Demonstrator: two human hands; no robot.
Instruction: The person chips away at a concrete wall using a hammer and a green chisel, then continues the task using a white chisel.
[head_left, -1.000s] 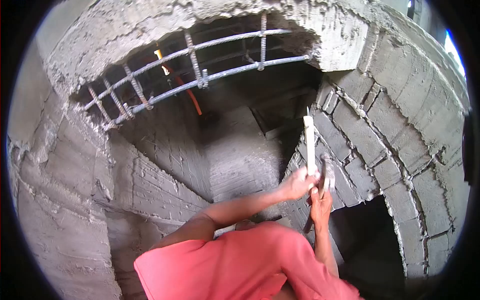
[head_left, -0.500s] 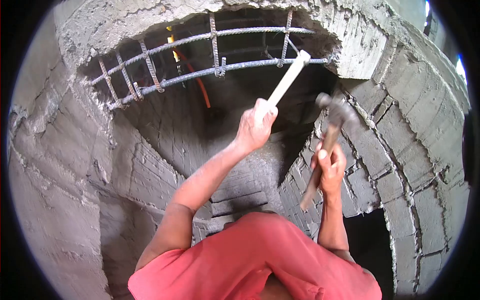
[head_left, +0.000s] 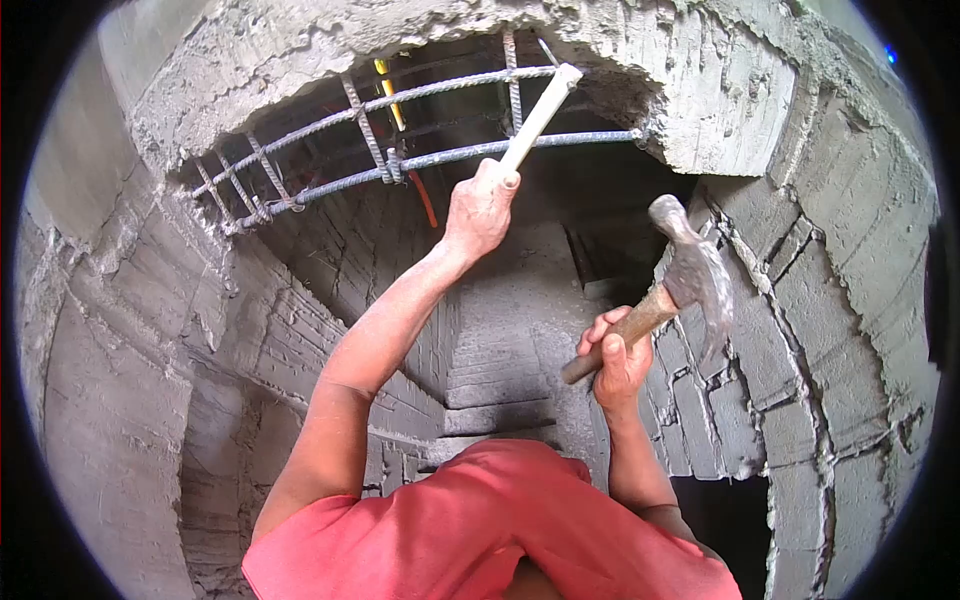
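Observation:
My left hand is wrapped round a pale chisel-like tool, held slanting up to the right. A thin metal tip sticks out past its thick upper end, close to the rough concrete edge. Lower on the right, my right hand grips the wooden handle of a claw hammer. The hammer's head points up and right, apart from the pale tool. Behind the tool, ribbed steel bars cross the opening in the concrete.
Grooved, block-patterned grey walls curve round both sides. Yellow conduit and an orange tube hang behind the bars. Steps lie below, between my arms. A dark opening is at lower right.
The view has shifted. My left hand and the pale tool now appear further left and higher. The hammer has tilted right and sits farther from the tool; both hands keep their grips.

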